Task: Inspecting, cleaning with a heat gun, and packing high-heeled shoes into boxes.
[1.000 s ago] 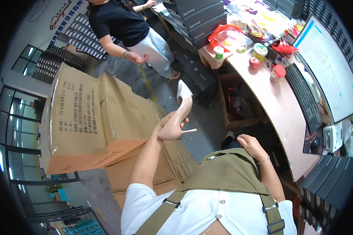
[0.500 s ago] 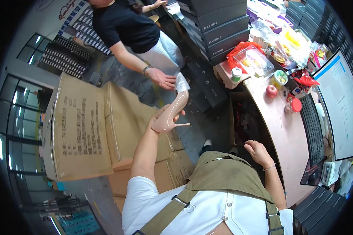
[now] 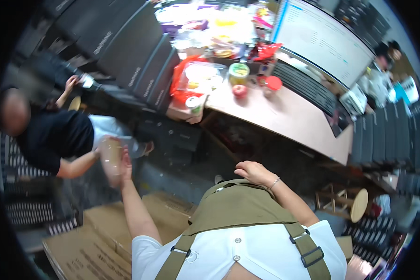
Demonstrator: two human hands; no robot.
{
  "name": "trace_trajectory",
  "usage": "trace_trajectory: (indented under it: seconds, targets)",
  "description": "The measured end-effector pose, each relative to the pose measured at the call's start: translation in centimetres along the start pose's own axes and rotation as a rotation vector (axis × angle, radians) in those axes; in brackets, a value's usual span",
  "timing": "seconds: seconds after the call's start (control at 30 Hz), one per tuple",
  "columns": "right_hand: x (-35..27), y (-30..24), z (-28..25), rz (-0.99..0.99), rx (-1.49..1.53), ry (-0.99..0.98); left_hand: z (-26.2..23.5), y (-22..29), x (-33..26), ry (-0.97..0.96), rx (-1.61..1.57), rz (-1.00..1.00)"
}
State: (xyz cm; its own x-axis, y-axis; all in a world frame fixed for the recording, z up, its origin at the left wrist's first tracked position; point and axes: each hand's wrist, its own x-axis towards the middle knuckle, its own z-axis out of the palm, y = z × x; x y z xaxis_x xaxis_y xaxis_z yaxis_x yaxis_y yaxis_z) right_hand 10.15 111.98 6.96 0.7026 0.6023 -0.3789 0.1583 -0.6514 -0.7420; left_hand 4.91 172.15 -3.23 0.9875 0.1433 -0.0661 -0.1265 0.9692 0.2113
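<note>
My left hand (image 3: 126,169) is stretched out to the left, closed on a shiny pink-beige high-heeled shoe (image 3: 110,157). Motion smears the shoe, and its heel cannot be made out. Behind the shoe is the arm of a person in a black top (image 3: 63,140); their hand is mostly hidden, and I cannot tell whether it touches the shoe. My right hand (image 3: 255,172) hovers in front of my olive apron (image 3: 245,203), near the desk's front edge. Its fingers are loosely curled together, with nothing visible in them.
Stacked dark shoe boxes (image 3: 130,56) rise beyond the shoe. Ahead, the pink desk (image 3: 284,119) carries an apple (image 3: 239,91), jars, food packs, a keyboard (image 3: 308,88) and a monitor (image 3: 324,39). Large cartons (image 3: 95,252) stand at lower left, a wooden stool (image 3: 359,205) at right.
My view has turned right, bringing the stool and more of the desk into sight. The shoe stays in my left hand, now turned more upright. The other person appears farther left.
</note>
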Motion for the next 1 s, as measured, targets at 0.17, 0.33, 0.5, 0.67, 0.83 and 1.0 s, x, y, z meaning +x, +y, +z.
trace_trajectory:
  seconds: [0.17,0.33,0.5,0.67,0.83,1.0]
  targets:
    - [-3.2,0.9,2.8,0.123,0.038,0.103,-10.5,-2.9,2.9,0.762,0.393,-0.103]
    - [-5.8,0.7,4.4,0.292,0.053,0.135,-7.3,-19.3,1.8,0.850,1.011,-0.549]
    - [-6.3,1.5,5.2,0.289,0.063,0.125,-3.7,-22.8,1.4,0.639,1.233,-0.721]
    - [-7.2,2.3,4.2,0.228,0.071,0.171,-5.5,-21.7,-1.8,0.754,1.276,-0.623]
    - [-12.4,5.8,4.0,0.276,0.083,0.185,-8.0,-26.5,-7.8,0.786,1.306,-0.703]
    - [-21.5,12.5,4.9,0.317,0.093,0.312,-10.0,-40.7,-17.7,0.241,1.806,-1.012]
